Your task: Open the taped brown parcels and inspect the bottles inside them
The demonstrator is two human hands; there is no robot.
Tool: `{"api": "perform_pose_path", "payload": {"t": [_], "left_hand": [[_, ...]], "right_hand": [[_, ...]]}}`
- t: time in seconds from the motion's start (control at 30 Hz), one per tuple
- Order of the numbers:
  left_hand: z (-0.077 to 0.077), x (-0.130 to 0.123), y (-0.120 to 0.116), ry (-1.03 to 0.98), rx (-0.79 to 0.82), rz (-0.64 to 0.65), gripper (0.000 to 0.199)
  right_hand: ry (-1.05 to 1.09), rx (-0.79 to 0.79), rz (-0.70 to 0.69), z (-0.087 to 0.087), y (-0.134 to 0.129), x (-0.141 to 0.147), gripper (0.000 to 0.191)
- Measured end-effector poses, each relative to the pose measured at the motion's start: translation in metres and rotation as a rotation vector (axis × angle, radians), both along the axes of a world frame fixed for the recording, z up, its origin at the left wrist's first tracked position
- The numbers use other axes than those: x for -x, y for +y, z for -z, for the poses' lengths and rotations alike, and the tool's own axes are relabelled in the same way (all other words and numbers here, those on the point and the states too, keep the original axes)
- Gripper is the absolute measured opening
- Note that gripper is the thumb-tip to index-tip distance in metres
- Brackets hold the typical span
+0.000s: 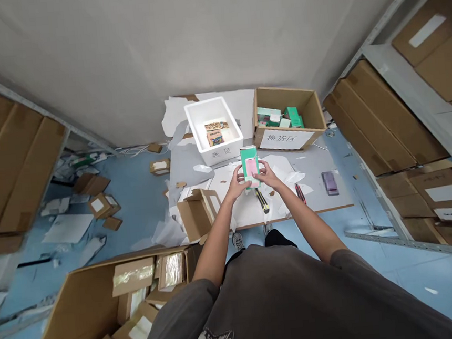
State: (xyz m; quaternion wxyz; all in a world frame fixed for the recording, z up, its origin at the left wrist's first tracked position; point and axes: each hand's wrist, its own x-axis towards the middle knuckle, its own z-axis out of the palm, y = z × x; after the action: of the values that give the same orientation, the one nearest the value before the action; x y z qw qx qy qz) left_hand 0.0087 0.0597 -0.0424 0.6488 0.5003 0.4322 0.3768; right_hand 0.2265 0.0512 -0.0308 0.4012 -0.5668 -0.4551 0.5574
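While left hand (237, 184) and right hand (267, 175) are gripping opposite long edges, one green box (249, 160) is being held between them over the table (314, 172), long axis running away from the person, neither hand lying nearer; fingers are wrapping its near half.

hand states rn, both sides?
Left hand: closed on the green box, gripping its left side.
Right hand: closed on the same box, gripping its right side.
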Motion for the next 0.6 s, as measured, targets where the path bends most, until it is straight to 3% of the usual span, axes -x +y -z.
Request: {"api": "perform_pose_path", "payload": {"t": [0.13, 0.23, 0.47, 0.6], "left_hand": [[-0.047, -0.060, 0.065, -0.069, -0.046, 0.055, 0.113], [-0.074, -0.114, 0.112, -0.052, -0.079, 0.083, 0.110], [-0.109, -0.269, 0.201, 0.018, -0.103, 0.110, 0.099], [-0.122, -0.341, 0.244, 0.160, -0.085, 0.034, 0.086]], "right_hand": [[0.011, -0.145, 0.035, -0.056, 0.036, -0.059, 0.103], [0.019, -0.197, 0.049, -0.081, 0.068, -0.113, 0.102], [-0.074, -0.265, 0.114, -0.097, 0.156, -0.253, 0.098], [-0.308, -0.358, 0.196, -0.102, 0.195, -0.330, 0.094]]}}
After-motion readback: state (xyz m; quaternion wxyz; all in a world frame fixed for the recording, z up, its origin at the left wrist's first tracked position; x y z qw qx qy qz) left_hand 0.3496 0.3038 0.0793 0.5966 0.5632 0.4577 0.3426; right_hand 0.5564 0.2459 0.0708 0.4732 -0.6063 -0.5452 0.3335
